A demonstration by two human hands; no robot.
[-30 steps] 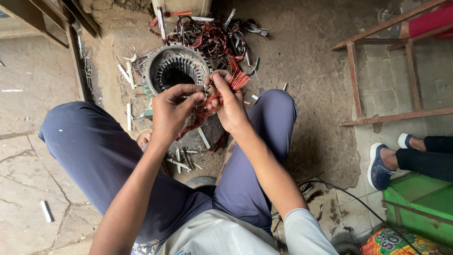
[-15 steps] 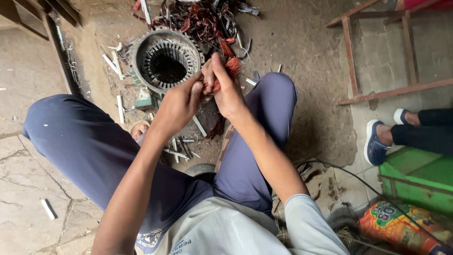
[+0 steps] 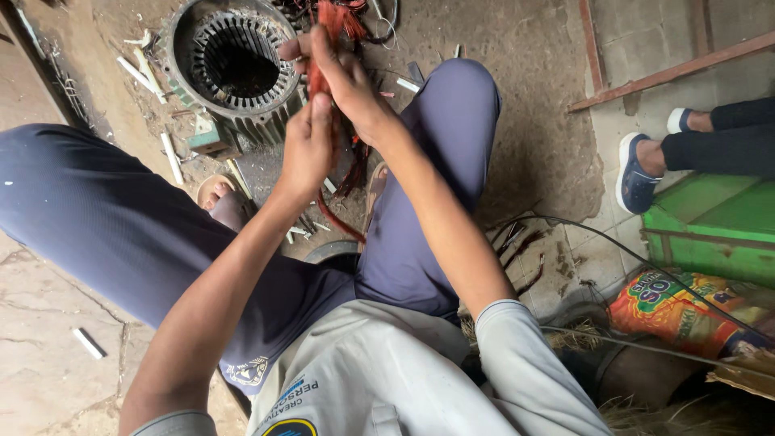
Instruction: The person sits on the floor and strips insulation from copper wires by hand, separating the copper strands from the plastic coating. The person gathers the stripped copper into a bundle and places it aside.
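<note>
Motor housing [image 3: 234, 60] sits on the floor at left, nearer the frame top than a second ago. My left hand [image 3: 305, 153] and right hand [image 3: 347, 81], close together, have lifted, both pinched on the red-brown wire bundle [image 3: 323, 48], now stretched up between them.

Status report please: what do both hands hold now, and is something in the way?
Left hand and right hand both grip the red wire bundle. Bundle lifted beside the round metal motor shell. Nothing between the hands.
</note>
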